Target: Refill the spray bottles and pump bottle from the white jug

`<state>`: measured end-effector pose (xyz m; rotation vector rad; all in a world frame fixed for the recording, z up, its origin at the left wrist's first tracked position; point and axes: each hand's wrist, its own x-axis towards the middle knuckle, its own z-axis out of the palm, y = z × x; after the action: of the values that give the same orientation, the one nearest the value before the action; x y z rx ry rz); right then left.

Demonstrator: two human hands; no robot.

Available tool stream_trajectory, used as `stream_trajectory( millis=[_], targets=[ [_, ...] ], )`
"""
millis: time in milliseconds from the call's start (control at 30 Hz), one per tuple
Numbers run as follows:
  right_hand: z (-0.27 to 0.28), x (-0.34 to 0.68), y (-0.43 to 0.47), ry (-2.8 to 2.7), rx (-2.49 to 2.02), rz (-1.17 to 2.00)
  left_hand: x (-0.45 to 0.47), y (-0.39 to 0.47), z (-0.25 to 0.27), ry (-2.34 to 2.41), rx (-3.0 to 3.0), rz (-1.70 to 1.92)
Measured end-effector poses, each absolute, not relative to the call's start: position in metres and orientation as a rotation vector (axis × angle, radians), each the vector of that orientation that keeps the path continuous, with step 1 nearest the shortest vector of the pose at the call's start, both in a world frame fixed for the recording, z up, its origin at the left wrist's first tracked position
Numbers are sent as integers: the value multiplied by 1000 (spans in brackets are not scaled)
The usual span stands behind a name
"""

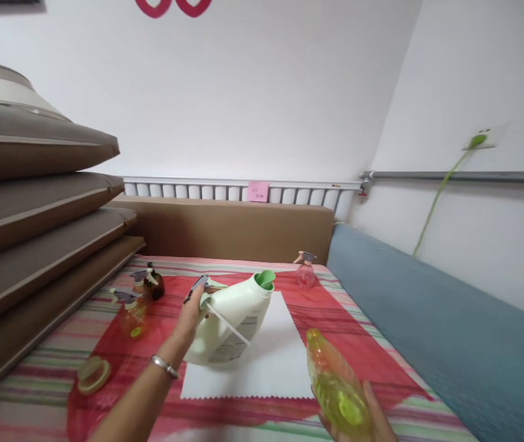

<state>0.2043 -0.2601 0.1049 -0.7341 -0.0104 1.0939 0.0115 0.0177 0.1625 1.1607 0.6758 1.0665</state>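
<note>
My left hand (194, 310) is closed around the side of a large pale-green detergent jug (229, 319), which tilts to the right. A green pouring spout (265, 280) shows in the jug's uncapped mouth. At the same fingers is a grey-and-white spray trigger head (202, 285); its thin white tube (227, 324) crosses the front of the jug. Low on the right, my right hand (375, 411) grips a clear yellow bottle (335, 383) with no spray head on it. The bottle leans left, its neck apart from the jug's mouth, and yellowish colour fills its lower part.
A white sheet (262, 383) lies on red film (335, 325) over striped cloth. Spray bottles (134, 316) and a round cap (92, 374) stand left; a pink spray bottle (305, 274) stands back right. Stacked cushions (36, 196) and a blue padded side (427, 313) border the surface.
</note>
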Motion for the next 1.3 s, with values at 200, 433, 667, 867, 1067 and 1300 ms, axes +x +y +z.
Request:
stream_trajectory(
  millis=[200, 433, 667, 867, 1067, 1300],
  targets=[
    [159, 231, -252, -184, -907, 870, 17, 25, 151, 820, 1502, 934],
    [179, 275, -238, -511, -1153, 734, 35, 12, 148, 859, 1654, 842],
    [176, 298, -228, -655, -1391, 631, 40, 3, 152, 911, 1670, 840],
    [187, 311, -218, -695, -1625, 462, 38, -4, 158, 869, 1661, 862],
    [227, 308, -209, -831, -1899, 269, 40, -6, 160, 915, 1721, 843],
    [256, 297, -192, -1055, -2172, 75, 42, -4, 157, 929, 1754, 837]
  ],
)
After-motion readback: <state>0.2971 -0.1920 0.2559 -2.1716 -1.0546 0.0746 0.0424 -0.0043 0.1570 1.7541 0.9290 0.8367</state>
